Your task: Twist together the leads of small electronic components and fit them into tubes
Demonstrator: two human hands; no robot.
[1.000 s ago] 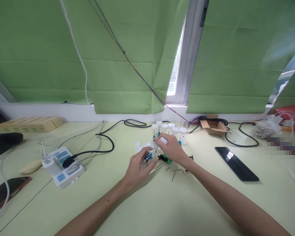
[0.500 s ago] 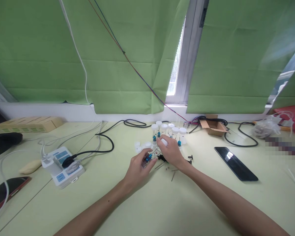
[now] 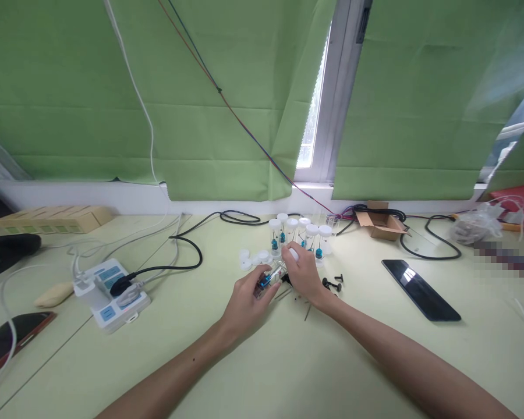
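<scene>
My left hand (image 3: 248, 295) is closed around a clear vial (image 3: 276, 273) with a blue fitting inside, tilted up to the right. My right hand (image 3: 304, 272) is closed on a white cap (image 3: 293, 254) at the vial's upper end; whether the cap is fully seated I cannot tell. Just behind the hands stand several capped vials (image 3: 312, 231) with blue fittings in them. Loose white caps (image 3: 245, 264) lie left of these. Small black parts (image 3: 333, 284) and thin metal rods (image 3: 307, 312) are scattered around my right hand, which partly covers them.
A black phone (image 3: 420, 290) lies to the right, with an open cardboard box (image 3: 383, 226) behind it. On the left sits a white power strip (image 3: 126, 313) with plugged cables. A black cable (image 3: 187, 269) crosses the table behind.
My right hand has shifted slightly right and down, still at the cap. More of the vial and of the black parts beside my right wrist shows now.
</scene>
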